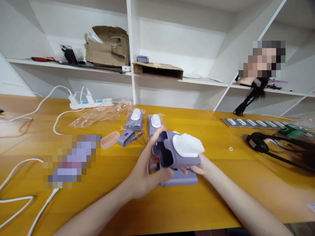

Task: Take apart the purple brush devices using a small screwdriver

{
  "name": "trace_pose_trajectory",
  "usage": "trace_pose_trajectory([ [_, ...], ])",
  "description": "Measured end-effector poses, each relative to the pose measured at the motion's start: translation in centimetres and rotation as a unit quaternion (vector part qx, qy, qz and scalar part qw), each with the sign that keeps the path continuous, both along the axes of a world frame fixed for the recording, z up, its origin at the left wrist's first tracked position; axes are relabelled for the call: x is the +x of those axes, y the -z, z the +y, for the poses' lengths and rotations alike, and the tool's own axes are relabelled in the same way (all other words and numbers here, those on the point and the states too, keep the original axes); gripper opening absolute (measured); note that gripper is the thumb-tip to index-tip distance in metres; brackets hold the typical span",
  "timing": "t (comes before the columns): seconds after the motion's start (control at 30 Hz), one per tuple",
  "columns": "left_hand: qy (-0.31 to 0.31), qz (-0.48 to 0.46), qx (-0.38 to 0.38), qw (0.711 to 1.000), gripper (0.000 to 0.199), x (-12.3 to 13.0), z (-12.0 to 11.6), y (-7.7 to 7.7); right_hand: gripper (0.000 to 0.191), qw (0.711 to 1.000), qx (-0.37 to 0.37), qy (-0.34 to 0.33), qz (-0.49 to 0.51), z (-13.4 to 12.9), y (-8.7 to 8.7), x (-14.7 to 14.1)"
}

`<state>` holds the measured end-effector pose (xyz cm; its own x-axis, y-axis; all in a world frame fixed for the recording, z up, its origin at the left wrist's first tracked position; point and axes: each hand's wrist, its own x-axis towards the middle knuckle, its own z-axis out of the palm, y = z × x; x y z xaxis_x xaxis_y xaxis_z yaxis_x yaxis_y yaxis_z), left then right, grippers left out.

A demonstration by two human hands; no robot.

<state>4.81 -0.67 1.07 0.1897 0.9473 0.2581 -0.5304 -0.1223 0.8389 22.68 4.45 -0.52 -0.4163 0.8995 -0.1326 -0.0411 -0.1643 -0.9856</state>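
Observation:
A purple plastic housing with a white rounded cover (187, 146) is raised above the table at the centre, its hollow end facing left. My left hand (151, 172) wraps round that hollow end, thumb below and fingers behind. On the right side, my right hand (198, 165) holds the housing from beneath, most of its fingers hidden. Just under the hands lies a flat purple part (183, 178). Behind them are two bagged purple units with white covers (135, 120) (155, 121). A small purple bracket (126, 138) and a peach oval piece (109, 140) lie to the left.
A blurred-out phone-like object (76, 160) with a white cable is at left. A power strip (91, 103) and plastic film (103, 114) lie behind. Black headgear (258, 142), a grey strip with white pieces (251, 123) and a small ring (230, 148) are at right. Shelves hold cardboard (157, 70).

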Motion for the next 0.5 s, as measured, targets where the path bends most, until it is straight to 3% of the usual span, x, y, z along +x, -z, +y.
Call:
trace_pose_trajectory([
  [0.1, 0.101, -0.048, -0.119, 0.987, 0.062, -0.6, 1.5, 0.2, 0.035, 0.998, -0.019, 0.023, 0.047, 0.2, -0.7, 0.2],
  [0.2, 0.039, -0.022, -0.176, 0.983, 0.042, -0.7, 2.5, 0.5, 0.038, 0.997, -0.051, 0.030, 0.057, 0.0, -0.9, 0.3],
  [0.33, 0.022, 0.012, -0.168, 0.985, 0.037, -0.5, 2.7, 1.0, 0.053, 0.995, -0.067, -0.007, 0.068, -0.3, -1.1, 0.5],
  [0.5, 0.023, 0.069, -0.144, 0.987, 0.045, -0.5, 2.6, 1.3, 0.049, 0.997, -0.054, -0.014, 0.062, -0.3, -0.7, 0.3],
])
